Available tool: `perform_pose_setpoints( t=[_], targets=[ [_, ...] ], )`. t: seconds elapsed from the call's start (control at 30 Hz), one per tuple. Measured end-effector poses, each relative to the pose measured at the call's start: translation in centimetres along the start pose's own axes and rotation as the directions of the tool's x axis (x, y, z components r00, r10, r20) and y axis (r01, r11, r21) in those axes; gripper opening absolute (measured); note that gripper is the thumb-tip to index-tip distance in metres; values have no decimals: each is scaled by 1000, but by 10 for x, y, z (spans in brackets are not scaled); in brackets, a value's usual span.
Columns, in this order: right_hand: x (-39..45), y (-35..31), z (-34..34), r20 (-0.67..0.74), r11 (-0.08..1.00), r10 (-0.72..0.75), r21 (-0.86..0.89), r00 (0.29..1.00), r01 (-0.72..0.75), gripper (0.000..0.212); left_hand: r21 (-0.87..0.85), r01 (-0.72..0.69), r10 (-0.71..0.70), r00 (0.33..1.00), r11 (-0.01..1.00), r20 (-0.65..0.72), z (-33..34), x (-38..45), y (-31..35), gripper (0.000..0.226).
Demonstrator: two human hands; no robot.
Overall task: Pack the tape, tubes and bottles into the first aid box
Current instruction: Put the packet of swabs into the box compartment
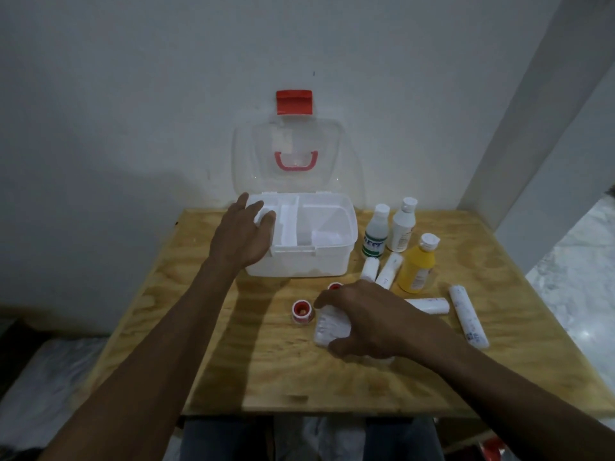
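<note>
Your left hand [244, 232] rests open-fingered on the open first aid box's [299, 261] left rim; your right hand [362, 314] curls around one white tube [329, 327] lying on the desk [266, 377]. Also there: two tape rolls [302, 312], three bottles [416, 264], four more tubes [467, 316].

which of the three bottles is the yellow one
The yellow bottle is the one nearest the person, in front of the clear bottle with the green label and the white bottle.

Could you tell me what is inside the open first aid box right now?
The first aid box shows bare white compartments; the left hand covers its left corner, so that part is hidden.
</note>
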State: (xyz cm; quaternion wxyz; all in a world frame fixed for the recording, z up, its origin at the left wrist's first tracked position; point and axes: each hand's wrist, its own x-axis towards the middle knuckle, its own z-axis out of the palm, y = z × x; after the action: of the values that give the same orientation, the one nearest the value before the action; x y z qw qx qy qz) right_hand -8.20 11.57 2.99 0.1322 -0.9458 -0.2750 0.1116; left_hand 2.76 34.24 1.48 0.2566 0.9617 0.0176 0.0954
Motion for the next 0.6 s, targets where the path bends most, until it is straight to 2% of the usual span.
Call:
perform_pose_setpoints(
  t=[0.1,0.17,0.27,0.37,0.43,0.6],
  targets=[
    [-2,-7,-25,-87,993,14,122,996,-3,64,-19,-6,7,1000,1000,10,0,2,-2,59],
    [3,-13,-52,-212,980,43,201,976,0,63,-25,-17,18,999,1000,26,-2,3,-3,63],
    [27,-17,-90,-425,967,123,255,897,-12,60,7,-55,55,997,998,54,-6,6,-1,65],
    [68,-12,-109,-547,954,246,283,800,-100,59,43,-124,121,990,991,72,-9,10,5,66],
    [94,-6,-109,-541,948,300,258,786,-185,59,90,-166,157,982,982,101,-8,13,7,66],
    [132,6,-73,-426,926,377,166,823,-338,52,198,-234,199,963,952,182,-3,16,0,68]
  ],
)
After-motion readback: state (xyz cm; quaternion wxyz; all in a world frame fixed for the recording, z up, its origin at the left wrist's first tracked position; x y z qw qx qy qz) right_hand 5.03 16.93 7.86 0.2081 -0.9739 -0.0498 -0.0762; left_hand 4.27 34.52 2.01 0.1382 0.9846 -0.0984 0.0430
